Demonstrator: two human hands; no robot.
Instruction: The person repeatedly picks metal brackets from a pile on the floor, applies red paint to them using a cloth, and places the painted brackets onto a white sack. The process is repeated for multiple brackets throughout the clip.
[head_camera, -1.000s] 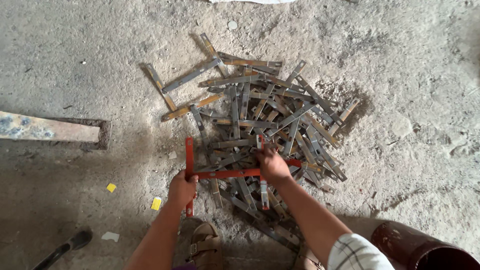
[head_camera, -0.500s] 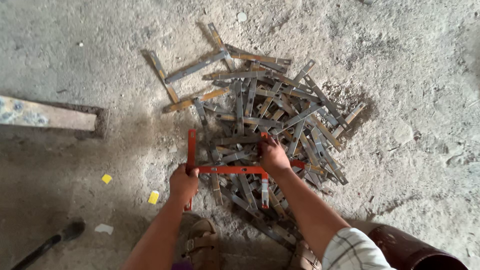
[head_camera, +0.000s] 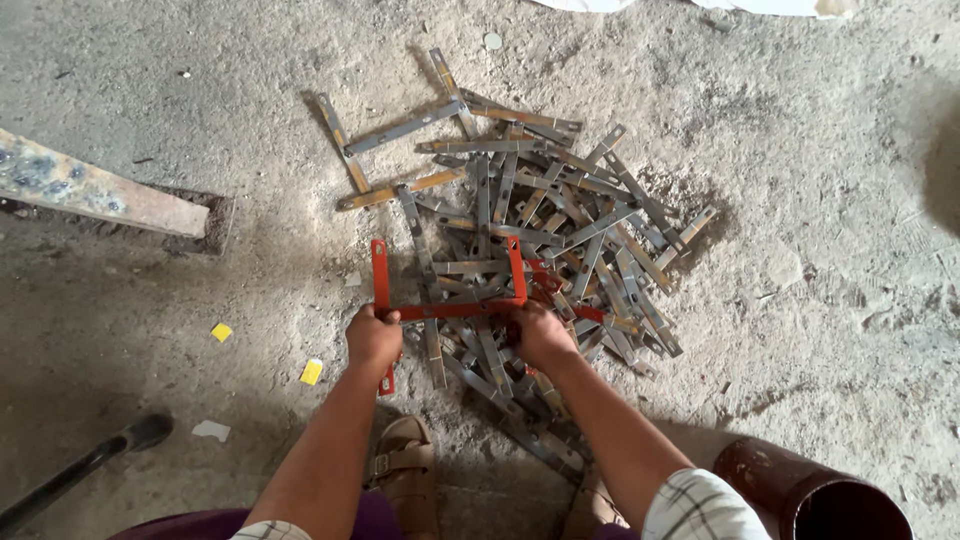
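Observation:
A red H-shaped metal frame (head_camera: 452, 310) lies over the near edge of a pile of flat grey metal strips (head_camera: 540, 220) on the concrete floor. My left hand (head_camera: 373, 338) is closed around the frame's left upright bar. My right hand (head_camera: 540, 335) grips the frame where the crossbar meets the right upright. Both forearms reach forward from the bottom of the view. Several strips lie under the frame and my hands.
A long rusty flat bar (head_camera: 95, 190) lies at the left. A brown pipe end (head_camera: 820, 495) stands at the bottom right, a dark handle (head_camera: 90, 460) at the bottom left. My sandalled foot (head_camera: 405, 455) is between my arms. Yellow scraps (head_camera: 312, 371) dot the floor.
Both hands keep their hold on the red frame. My right hand has slid toward me, from the top of the right upright down to the crossbar joint.

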